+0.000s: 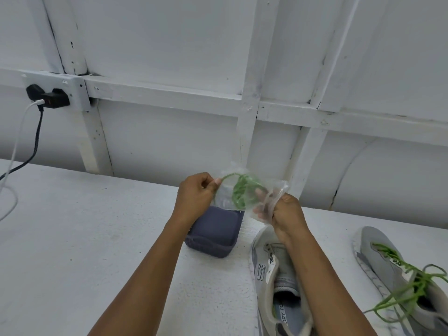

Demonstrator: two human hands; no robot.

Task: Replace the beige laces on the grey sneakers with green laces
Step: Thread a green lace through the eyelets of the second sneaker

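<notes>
Your hands are raised above the counter, holding a clear plastic bag between them. Your left hand pinches its 9 o'clock edge with curled fingers. Your right hand has its fingers closed round the 3 o'clock side. A coiled green lace sits inside the bag. At 6 o'clock of the bag a grey pouch lies on the counter. At 5 o'clock, under your right forearm, sits an unlaced grey sneaker. The second sneaker, at its 3 o'clock, carries loose green laces.
</notes>
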